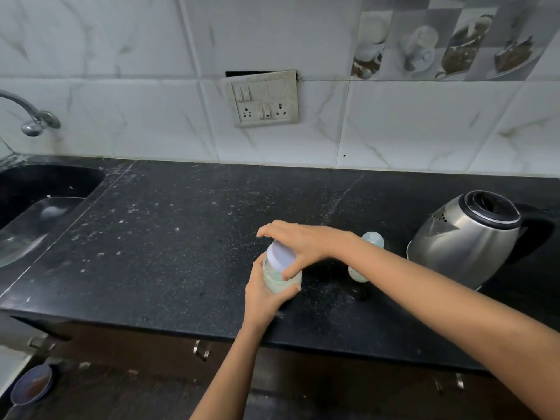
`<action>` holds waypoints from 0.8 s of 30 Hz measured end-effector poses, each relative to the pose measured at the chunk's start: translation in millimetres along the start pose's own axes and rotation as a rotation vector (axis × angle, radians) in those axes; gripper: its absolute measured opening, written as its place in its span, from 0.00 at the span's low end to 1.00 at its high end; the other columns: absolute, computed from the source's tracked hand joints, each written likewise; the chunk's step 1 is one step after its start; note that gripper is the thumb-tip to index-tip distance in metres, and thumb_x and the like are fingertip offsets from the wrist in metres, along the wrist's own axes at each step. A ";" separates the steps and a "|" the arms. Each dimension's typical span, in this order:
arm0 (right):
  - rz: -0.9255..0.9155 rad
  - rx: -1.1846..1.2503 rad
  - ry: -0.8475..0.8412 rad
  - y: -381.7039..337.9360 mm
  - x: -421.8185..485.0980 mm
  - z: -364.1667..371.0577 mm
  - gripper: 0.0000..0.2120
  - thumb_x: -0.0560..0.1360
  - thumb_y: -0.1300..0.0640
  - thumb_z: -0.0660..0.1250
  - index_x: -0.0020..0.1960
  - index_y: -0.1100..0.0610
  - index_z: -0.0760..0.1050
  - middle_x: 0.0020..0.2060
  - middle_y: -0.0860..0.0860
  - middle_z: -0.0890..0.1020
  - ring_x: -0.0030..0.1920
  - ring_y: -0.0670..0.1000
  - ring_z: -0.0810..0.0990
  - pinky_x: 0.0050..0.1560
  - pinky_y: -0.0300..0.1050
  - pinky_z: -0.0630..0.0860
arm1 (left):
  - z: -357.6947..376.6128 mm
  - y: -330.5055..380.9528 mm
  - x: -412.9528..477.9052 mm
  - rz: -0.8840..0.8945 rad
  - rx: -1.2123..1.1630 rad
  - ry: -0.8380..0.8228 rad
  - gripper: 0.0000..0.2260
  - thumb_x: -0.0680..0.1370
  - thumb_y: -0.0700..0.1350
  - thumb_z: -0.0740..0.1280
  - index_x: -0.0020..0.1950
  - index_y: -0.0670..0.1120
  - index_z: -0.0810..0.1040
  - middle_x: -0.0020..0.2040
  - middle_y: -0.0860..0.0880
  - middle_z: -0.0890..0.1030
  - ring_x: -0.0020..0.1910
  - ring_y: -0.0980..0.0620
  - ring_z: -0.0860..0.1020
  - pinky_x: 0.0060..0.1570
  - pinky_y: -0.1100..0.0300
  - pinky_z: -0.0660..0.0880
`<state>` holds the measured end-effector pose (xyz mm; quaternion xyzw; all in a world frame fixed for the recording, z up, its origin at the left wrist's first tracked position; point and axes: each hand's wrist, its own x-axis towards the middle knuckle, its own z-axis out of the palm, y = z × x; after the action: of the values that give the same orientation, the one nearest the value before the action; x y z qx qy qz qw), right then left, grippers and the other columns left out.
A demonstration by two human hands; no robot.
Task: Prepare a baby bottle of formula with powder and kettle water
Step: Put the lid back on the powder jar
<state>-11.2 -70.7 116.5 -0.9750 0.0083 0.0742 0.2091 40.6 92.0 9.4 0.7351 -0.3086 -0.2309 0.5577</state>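
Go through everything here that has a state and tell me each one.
Jar: upright, lid on.
Left hand: grips the jar's body.
Right hand: fingers curled round the lid.
Baby bottle: upright, partly behind the right forearm.
Kettle: standing, lid closed.
Socket panel: nothing plugged in.

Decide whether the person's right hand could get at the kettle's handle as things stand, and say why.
Probably yes: the right hand need only leave the jar lid. The kettle stands on its side of the counter, handle turned outward and free; only the small bottle stands between them.
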 end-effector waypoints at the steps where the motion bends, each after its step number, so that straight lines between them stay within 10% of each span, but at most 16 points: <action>1: -0.016 0.010 0.003 -0.2 2.0 7.3 0.37 0.66 0.49 0.75 0.70 0.50 0.61 0.61 0.47 0.69 0.60 0.49 0.71 0.57 0.50 0.73 | 0.6 -1.2 0.4 -0.011 -0.001 -0.002 0.37 0.62 0.51 0.79 0.65 0.67 0.65 0.60 0.63 0.76 0.58 0.67 0.74 0.50 0.68 0.71; 12: -0.088 -0.092 0.248 13.3 -0.7 66.7 0.25 0.76 0.44 0.59 0.70 0.52 0.71 0.67 0.53 0.70 0.68 0.52 0.64 0.66 0.48 0.66 | 3.3 -9.9 3.3 -0.016 0.019 0.006 0.33 0.64 0.49 0.80 0.63 0.61 0.68 0.55 0.60 0.79 0.54 0.61 0.78 0.53 0.53 0.78; 18: -0.029 -0.341 0.349 0.1 0.7 71.2 0.23 0.76 0.43 0.56 0.63 0.55 0.75 0.56 0.55 0.77 0.55 0.57 0.73 0.49 0.53 0.75 | 5.2 -12.2 3.9 0.000 0.040 0.012 0.33 0.63 0.47 0.81 0.62 0.59 0.69 0.54 0.58 0.80 0.52 0.59 0.79 0.49 0.56 0.78; 24: 0.608 -0.337 0.312 -55.5 17.7 68.5 0.38 0.66 0.25 0.57 0.51 0.58 0.77 0.44 0.53 0.76 0.42 0.54 0.76 0.36 0.43 0.71 | 6.1 -2.1 2.7 -0.014 0.002 0.009 0.33 0.66 0.44 0.79 0.63 0.60 0.66 0.56 0.61 0.76 0.51 0.71 0.76 0.44 0.77 0.71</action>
<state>-0.7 8.3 74.6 -0.9484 0.3164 -0.0162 0.0106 38.7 86.3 5.8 0.7390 -0.3009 -0.2311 0.5566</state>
